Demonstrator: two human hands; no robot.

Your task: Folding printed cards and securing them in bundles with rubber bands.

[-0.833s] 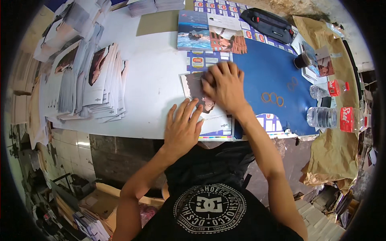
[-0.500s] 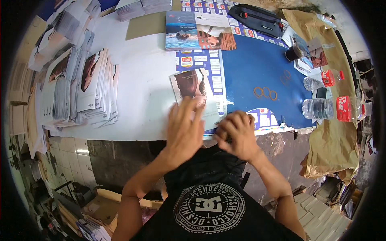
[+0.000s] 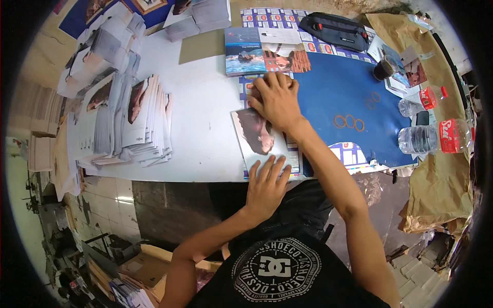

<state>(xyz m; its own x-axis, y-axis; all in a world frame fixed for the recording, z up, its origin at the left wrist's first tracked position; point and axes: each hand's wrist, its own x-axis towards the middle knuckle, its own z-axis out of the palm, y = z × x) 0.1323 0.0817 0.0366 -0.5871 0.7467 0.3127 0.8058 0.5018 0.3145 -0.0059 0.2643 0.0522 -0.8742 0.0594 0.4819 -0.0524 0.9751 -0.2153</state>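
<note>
A printed folded sheet [image 3: 257,134], pale with a picture of a person on it, lies at the near edge of the table in front of me. My left hand [image 3: 266,187] rests on its near end, fingers spread and flat. Over its far right corner, my right hand [image 3: 277,102] presses down with bent fingers; the palm hides whatever may be in them. Beyond that hand lies a flat pile of colourful printed sheets [image 3: 245,51].
Tall stacks of folded sheets [image 3: 146,120] fill the table's left side. Rubber bands [image 3: 349,122] lie on the blue surface at right. Farther right stand a dark cup [image 3: 384,69] and plastic bottles [image 3: 417,139]. A black waist bag [image 3: 336,33] lies at the back.
My right hand has moved from the table's near edge to the sheet's far end. My left hand has slid down toward the near end and flattened. The whole view has shifted slightly.
</note>
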